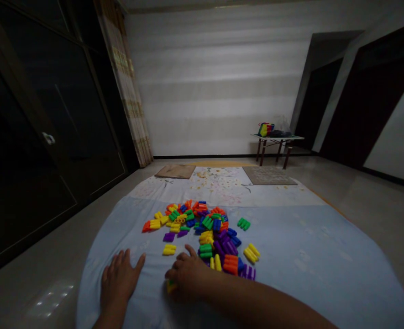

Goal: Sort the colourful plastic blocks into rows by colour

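Note:
My left hand (pixel 119 278) lies on the light blue cloth (pixel 307 237) with its fingers stretched out and nothing in it. To its right, my right hand (pixel 190 274) is curled over a yellow and green piece of plastic building block (pixel 170 286), which shows only partly under the fingers. Beyond both hands spreads a loose heap of tube-shaped plastic building blocks in several colours. A single yellow block (pixel 169 250) sits between the hands and the heap. Close to my right hand are a green block (pixel 206 250), purple blocks (pixel 225 244) and an orange block (pixel 231 264).
A brown mat (pixel 176 171) and a grey mat (pixel 269 176) lie at the far edge of the cloth-covered surface. Against the back wall stands a small table (pixel 294 137) with a colourful bag (pixel 266 129). Dark glass doors (pixel 51 114) and a curtain (pixel 128 82) are on the left.

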Action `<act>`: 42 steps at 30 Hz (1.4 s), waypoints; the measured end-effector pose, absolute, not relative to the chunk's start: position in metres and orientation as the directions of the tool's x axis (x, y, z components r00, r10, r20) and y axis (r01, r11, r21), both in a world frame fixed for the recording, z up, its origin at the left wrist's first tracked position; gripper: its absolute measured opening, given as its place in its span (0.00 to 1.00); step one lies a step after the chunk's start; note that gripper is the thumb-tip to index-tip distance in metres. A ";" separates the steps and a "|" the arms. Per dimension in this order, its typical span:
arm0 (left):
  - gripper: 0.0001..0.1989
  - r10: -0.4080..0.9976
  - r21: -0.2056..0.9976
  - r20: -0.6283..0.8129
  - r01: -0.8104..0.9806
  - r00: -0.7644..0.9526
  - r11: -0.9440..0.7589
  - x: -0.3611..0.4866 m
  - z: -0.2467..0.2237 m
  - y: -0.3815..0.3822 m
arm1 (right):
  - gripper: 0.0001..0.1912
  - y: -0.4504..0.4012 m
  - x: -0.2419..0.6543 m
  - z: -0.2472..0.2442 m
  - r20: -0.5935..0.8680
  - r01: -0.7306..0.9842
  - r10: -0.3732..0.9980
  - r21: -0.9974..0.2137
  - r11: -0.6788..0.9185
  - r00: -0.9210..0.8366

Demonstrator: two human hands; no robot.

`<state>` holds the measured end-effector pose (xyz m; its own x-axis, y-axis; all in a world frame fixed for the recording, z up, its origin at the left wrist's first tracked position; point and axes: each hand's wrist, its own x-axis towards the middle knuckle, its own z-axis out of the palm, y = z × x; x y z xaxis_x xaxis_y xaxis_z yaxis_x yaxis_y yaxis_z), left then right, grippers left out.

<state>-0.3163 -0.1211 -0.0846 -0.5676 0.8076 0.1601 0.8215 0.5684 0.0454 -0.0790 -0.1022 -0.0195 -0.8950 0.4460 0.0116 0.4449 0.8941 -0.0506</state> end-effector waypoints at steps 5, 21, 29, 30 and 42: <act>0.39 0.803 0.026 0.140 0.813 -0.579 0.582 -0.315 -0.082 -0.122 | 0.17 -0.090 -0.028 -0.004 0.051 0.561 0.560 0.010 0.827 -0.827; 0.30 0.838 -0.107 0.226 0.843 -0.497 0.528 -0.311 -0.084 -0.132 | 0.28 0.001 -0.202 0.003 0.174 0.492 0.488 -0.020 0.870 -0.855; 0.29 0.856 -0.083 0.214 0.865 -0.470 0.495 -0.311 -0.083 -0.137 | 0.31 0.046 -0.235 -0.019 -0.004 0.636 0.636 -0.040 0.771 -0.771; 0.29 0.857 -0.096 0.211 0.863 -0.470 0.497 -0.311 -0.083 -0.137 | 0.31 0.050 -0.225 -0.018 -0.020 0.659 0.659 -0.024 0.752 -0.752; 0.32 0.809 -0.084 0.164 0.810 -0.564 0.581 -0.306 -0.079 -0.129 | 0.26 0.029 -0.070 0.015 -0.136 0.643 0.641 0.039 0.765 -0.755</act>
<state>-0.3064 -0.1292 -0.0791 -0.5637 0.8095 0.1641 0.8096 0.5809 -0.0844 -0.0699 0.0286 0.0153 -0.7551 0.6414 -0.1360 0.6428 0.7651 0.0392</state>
